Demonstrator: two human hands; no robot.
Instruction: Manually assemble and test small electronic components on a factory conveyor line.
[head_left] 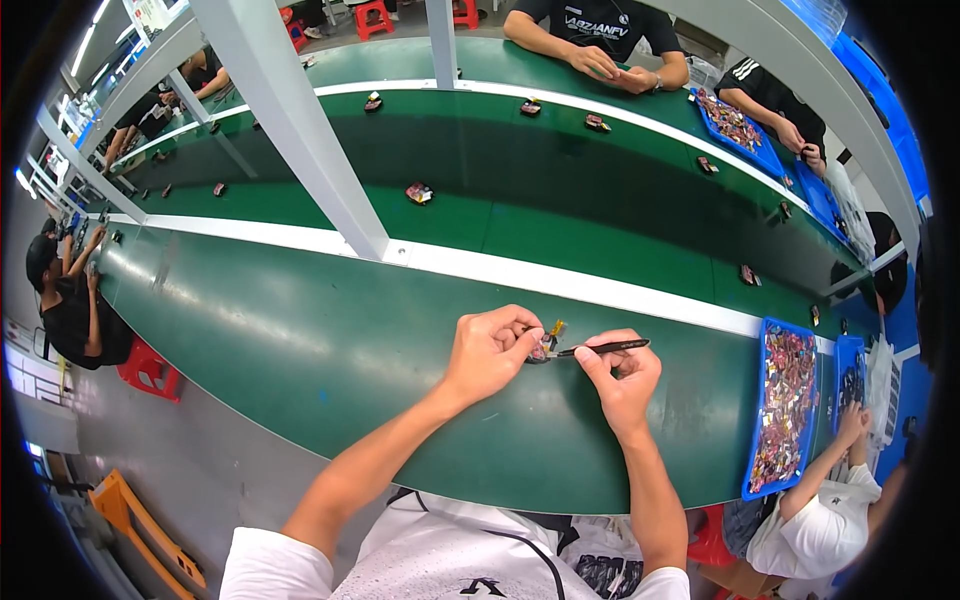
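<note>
Over the green worktable (pixel 300 360), my left hand (pixel 490 350) pinches a small electronic part (pixel 541 350) between thumb and fingers. The part is dark and reddish, and a yellow strip (pixel 557 330) sticks up from it. Much of it is hidden behind my fingertips. My right hand (pixel 624 380) grips slim black tweezers (pixel 622 346) like a pen. Their thin tip points left and meets the right side of the part, though I cannot tell whether it touches.
Right of me stands a blue tray (pixel 750 485) heaped with small parts, a smaller blue tray (pixel 848 350) beyond it. Behind a white rail (pixel 580 287), a green conveyor (pixel 560 235) carries several scattered parts. A grey post (pixel 300 120) rises ahead-left. Co-workers sit on both sides and opposite.
</note>
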